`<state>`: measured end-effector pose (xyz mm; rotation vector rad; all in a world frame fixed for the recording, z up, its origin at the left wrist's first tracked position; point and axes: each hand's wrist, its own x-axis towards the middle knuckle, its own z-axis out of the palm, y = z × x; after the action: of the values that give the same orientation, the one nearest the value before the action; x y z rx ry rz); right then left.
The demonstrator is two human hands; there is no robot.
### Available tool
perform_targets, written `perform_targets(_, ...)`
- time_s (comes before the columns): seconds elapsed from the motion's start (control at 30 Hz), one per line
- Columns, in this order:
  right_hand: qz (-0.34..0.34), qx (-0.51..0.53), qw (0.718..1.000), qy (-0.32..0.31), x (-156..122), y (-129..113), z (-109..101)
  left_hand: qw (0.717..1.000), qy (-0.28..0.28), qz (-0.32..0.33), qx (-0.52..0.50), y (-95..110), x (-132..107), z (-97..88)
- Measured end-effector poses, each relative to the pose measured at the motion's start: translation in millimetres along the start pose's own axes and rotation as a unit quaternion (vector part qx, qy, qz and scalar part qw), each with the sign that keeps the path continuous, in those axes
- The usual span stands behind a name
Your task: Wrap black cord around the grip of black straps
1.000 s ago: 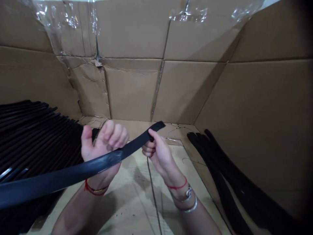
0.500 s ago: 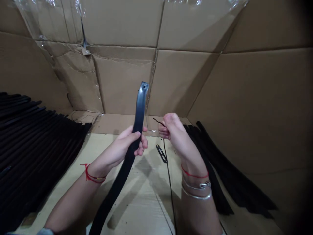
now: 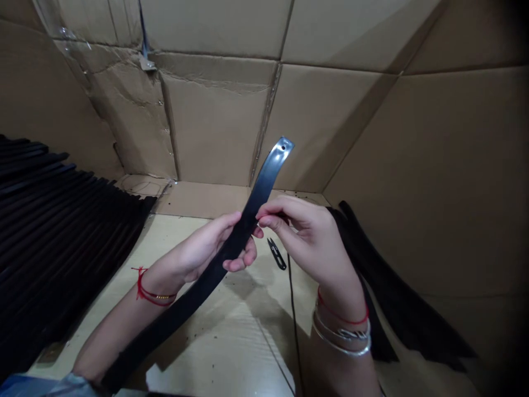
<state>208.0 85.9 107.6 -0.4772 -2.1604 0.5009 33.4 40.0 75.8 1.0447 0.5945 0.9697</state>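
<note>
My right hand point(image 3: 309, 237) moved in to the long, flat, black, leathery-looking strap point(image 3: 210, 277), pinching I can't tell what at its edge; my left hand point(image 3: 202, 242) grips it, likely for steadiness.

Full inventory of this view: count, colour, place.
tabletop: one, pale, below
held strip: one, black, across centre
thread snips: one, black, on tabletop
strip pile: many, black, left
strip bundle: several, black, right
cardboard walls: several, brown, surrounding
cord or seam: one, dark, tabletop
fabric: one, blue, bottom left
bracelets: at least two, red, both wrists
bangles: at least one, silver, right wrist
left hand: one, gripping held strip
right hand: one, at held strip's edge
</note>
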Motion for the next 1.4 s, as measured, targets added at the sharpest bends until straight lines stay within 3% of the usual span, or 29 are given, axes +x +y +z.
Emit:
perform_targets(0.13, -0.062, -0.089, 0.992, 0.057, 1.9, -2.6, 3.0, 1.000, 0.000, -0.013, 0.000, -0.2, 0.5, 0.3)
perform_targets(0.27, -0.080, -0.108, 0.989, 0.061, 1.9, -4.1, 6.4, 1.000, 0.003, -0.022, 0.006, 2.1, -0.3, 2.7)
perform_targets(0.6, -0.080, -0.137, 0.985, 0.067, 0.1, -8.3, 7.1, 0.995, 0.044, 0.019, 0.085, -0.7, -1.9, 9.6)
perform_targets(0.73, -0.036, -0.123, 0.987, 0.097, -0.1, -8.5, 4.6, 0.990, 0.067, 0.057, 0.110, 0.3, -3.6, 13.5)
perform_targets(0.9, 0.085, 0.015, 0.995, 0.046, 1.0, -8.6, 2.0, 0.987, 0.068, 0.115, 0.093, 5.9, -8.3, 12.9)
perform_targets(1.07, 0.170, 0.202, 0.964, 0.028, 4.8, -4.4, 8.1, 0.985, 0.034, 0.156, 0.072, 7.9, -13.3, 11.8)
perform_targets(1.3, 0.192, 0.338, 0.920, 0.049, 15.6, 30.4, 22.5, 0.991, -0.045, 0.125, -0.030, 0.0, -2.1, 4.9)
perform_targets(1.4, 0.199, 0.355, 0.912, 0.048, 16.7, 42.7, 19.2, 0.992, -0.085, 0.058, -0.076, -4.6, 5.1, -3.3)
